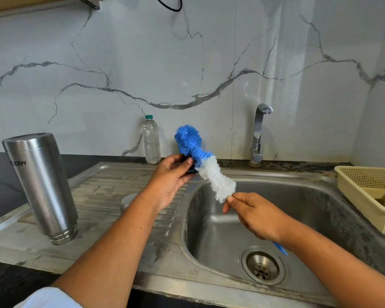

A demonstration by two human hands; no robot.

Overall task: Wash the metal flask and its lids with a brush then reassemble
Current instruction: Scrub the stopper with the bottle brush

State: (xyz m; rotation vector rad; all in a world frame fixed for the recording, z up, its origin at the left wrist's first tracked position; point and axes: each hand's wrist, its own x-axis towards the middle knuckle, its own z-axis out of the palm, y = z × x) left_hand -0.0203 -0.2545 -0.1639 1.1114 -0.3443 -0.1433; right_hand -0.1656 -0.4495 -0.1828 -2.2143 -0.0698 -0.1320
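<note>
The metal flask (41, 185) stands upside down on the sink's drainboard at the left, with no lid on its threaded mouth. My left hand (172, 180) holds a small dark lid (188, 166) above the drainboard's right end; the lid is mostly hidden by my fingers and the brush. My right hand (257, 215) grips the handle of a blue and white bottle brush (200, 162), whose bristles press against the lid. A steel cup lid (127, 202) lies on the drainboard, partly hidden behind my left forearm.
The steel sink basin (302, 214) with its drain (262, 266) lies below my right hand. A tap (259, 134) stands behind it, with no water running. A plastic water bottle (151, 140) stands by the wall. A cream plastic basket (369, 194) sits at the right.
</note>
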